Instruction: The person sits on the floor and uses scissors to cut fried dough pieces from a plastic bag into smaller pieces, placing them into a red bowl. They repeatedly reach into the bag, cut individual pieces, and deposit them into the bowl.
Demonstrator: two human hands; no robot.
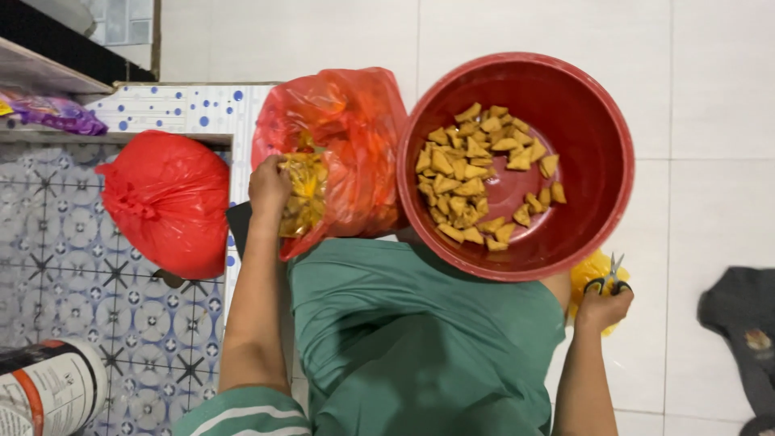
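Observation:
My left hand (269, 187) grips a clear plastic bag of yellow snack pieces (303, 194), half inside an open red plastic bag (355, 137) in front of my green-clad lap. My right hand (601, 307) holds a pair of scissors (609, 278) with black handles, beside a yellow plastic bag (593, 270) on the floor. Between the hands sits a large red basin (597, 161) holding several yellow triangular snack pieces (472, 173), mostly on its left side.
A tied red plastic bag (165, 202) lies on the patterned tile floor at the left. A white cylindrical container (48, 387) lies at the bottom left. A dark cloth (739, 323) is on the white tiles at the right. A purple packet (56, 113) rests on a ledge.

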